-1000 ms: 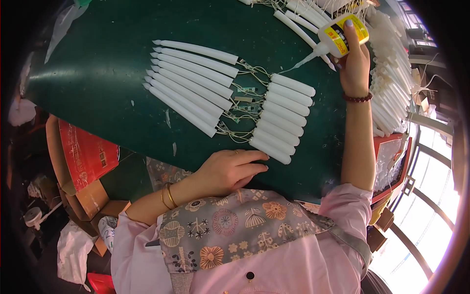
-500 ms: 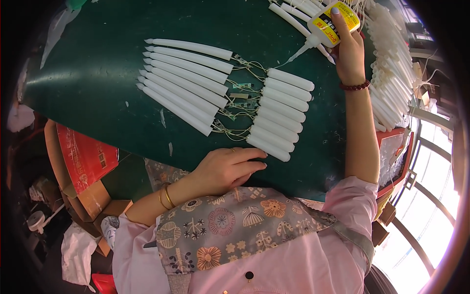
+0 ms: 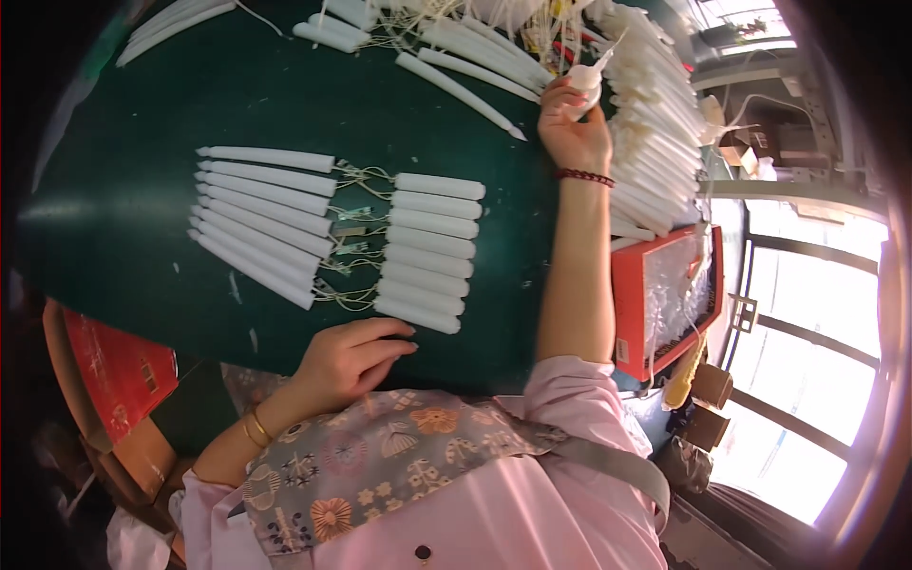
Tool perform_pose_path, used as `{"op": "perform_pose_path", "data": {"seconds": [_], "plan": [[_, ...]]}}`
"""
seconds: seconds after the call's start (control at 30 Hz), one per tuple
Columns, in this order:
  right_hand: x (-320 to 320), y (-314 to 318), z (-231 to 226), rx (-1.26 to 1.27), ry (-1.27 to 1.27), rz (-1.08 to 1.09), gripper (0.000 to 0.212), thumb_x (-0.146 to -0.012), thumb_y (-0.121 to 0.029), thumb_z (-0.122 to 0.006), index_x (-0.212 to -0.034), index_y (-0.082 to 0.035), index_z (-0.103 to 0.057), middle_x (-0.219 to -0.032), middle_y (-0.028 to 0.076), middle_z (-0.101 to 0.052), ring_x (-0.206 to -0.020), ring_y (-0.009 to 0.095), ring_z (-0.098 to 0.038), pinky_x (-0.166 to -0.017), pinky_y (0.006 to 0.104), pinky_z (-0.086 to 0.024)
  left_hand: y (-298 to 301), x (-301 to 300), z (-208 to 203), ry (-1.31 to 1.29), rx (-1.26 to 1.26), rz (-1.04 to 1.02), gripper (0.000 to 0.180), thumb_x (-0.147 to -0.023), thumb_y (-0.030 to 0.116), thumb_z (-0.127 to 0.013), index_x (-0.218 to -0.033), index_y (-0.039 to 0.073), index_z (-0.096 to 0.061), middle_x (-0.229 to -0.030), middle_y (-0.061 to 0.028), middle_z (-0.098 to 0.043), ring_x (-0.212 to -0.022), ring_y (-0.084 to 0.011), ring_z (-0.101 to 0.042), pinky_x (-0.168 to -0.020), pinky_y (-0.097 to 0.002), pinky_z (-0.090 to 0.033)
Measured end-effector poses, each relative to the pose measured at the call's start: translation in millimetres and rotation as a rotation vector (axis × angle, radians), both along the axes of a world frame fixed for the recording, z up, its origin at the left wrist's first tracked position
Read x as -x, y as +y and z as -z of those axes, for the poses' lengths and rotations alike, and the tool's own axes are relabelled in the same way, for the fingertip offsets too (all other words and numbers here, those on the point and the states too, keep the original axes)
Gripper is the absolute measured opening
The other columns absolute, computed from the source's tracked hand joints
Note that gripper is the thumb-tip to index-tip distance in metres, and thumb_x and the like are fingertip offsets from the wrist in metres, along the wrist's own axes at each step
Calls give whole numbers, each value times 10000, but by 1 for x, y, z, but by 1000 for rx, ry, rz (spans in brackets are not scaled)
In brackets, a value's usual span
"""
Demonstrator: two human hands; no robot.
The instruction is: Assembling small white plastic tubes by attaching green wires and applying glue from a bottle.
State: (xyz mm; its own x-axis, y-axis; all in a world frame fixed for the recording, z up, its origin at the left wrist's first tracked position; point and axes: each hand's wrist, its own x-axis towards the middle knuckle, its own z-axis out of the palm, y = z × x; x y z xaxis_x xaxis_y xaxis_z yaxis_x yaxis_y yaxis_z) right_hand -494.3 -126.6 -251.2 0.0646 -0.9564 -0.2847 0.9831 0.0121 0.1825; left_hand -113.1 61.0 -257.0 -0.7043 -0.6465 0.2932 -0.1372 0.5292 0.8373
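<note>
My right hand (image 3: 576, 133) grips a glue bottle (image 3: 587, 87) with a white tapered nozzle, now held upright near the far right pile. My left hand (image 3: 353, 361) lies at the near table edge, its fingers stretched out and holding nothing. Just beyond its fingertips is the nearest of several short white tubes (image 3: 432, 231), laid side by side in a column. To their left fans a row of long white taper candle sticks (image 3: 261, 198) with pointed tips. Thin wires and small green circuit boards (image 3: 353, 215) join the sticks to the tubes.
The dark green table (image 3: 123, 209) spreads under everything. More loose candle sticks (image 3: 461, 93) lie at the back, and a tall stack of white sticks (image 3: 651, 142) stands at right. A red box (image 3: 632, 313) sits beside it. Another red carton (image 3: 119, 370) is at lower left.
My right hand has lifted the glue bottle away from the tubes, turning its nozzle from down-left to upward. The view has shifted right; my left hand stays beside the nearest tube.
</note>
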Motion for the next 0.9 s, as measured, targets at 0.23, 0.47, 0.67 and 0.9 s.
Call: {"op": "perform_pose_path", "data": {"seconds": [0.23,0.47,0.67,0.9], "plan": [[19,-13,-8,-93,-292,167,289,-969,-193,-583,-1100,63,-617,-935,210,-633,-638,264,-650,-522,367,-614,-1,-4,-6,-32,-132,8,298,-804,-98,-724,-1066,35,-774,-1167,-110,-732,-957,-267,-742,-788,-337,-606],[-32,41,-27,-21,266,51,428,-1029,-406,-553,-1133,2,-628,-846,85,-568,-689,193,-569,-579,301,-468,3,-16,-11,124,-165,-48,285,-819,-100,-725,-1065,35,-779,-1150,-115,-740,-954,-268,-739,-791,-337,-598],[-164,202,-66,710,2690,165,216,-763,55,-830,-934,-35,-733,-913,102,-746,-798,229,-726,-704,316,-561,-39,-84,-49,-127,204,-246,308,-772,-20,-821,-1067,53,-774,-1133,-91,-740,-984,-280,-715,-809,-375,-574],[-203,227,-30,435,2841,79,310,-761,-17,-841,-1048,-94,-753,-1030,23,-732,-921,236,-693,-814,381,-506,-66,-84,-33,-325,406,-126,342,-754,79,-847,-1078,84,-740,-1089,-33,-673,-1009,-264,-663,-927,-423,-517]]}}
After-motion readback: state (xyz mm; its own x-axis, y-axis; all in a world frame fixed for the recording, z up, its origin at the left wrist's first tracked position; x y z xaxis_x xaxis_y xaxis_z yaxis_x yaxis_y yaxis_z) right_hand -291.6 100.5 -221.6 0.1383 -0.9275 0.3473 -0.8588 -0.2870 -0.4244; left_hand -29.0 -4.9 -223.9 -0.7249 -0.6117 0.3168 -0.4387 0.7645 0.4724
